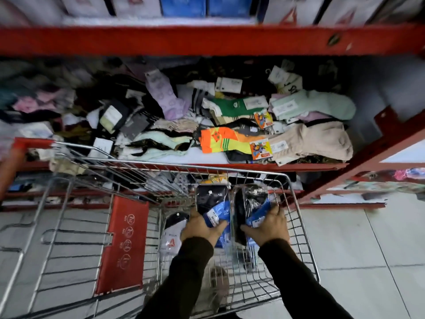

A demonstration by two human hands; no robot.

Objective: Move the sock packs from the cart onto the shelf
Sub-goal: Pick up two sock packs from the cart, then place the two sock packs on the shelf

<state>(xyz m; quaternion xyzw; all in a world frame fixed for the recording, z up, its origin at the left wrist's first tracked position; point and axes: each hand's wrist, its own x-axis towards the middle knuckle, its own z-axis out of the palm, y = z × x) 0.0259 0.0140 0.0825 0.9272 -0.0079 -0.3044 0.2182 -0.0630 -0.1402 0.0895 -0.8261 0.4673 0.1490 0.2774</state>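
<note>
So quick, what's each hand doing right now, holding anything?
Left hand: closed on a dark sock pack with blue label, over the cart.
Right hand: closed on a second dark sock pack beside it.

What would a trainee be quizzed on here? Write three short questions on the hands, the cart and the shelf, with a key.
1. True or false: each hand grips a sock pack over the shopping cart.
2. What lies in the basket beside the left hand?
3. Which colour is the shelf beam: A blue, B red, C grey?

Key
1. True: the left hand holds the left sock pack, the right hand the right sock pack.
2. A white sock pack.
3. B.
</note>
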